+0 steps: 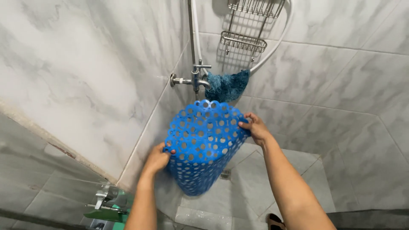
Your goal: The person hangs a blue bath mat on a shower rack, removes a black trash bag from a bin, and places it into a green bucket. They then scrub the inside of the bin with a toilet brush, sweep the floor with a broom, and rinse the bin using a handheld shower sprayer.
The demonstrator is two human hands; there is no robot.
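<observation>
Blue mat (200,145): flexible matt plastic (perforated). Walls (85,64): glossy marble-look tile. Tap (194,80): shiny metal. Cloth (228,85): shaggy.

Chrome wall tap (192,80) sits in the corner of the grey-veined marble-look wall tiles (85,64), on a vertical pipe. White shower hose (272,47) loops down beside a two-tier wire shower caddy (245,40). Shaggy teal cloth (228,85) hangs just right of the tap. Small floor drain grate (226,173) is set in the pale tiled floor (255,170). Green object with metal fittings (108,204) bottom left.
</observation>
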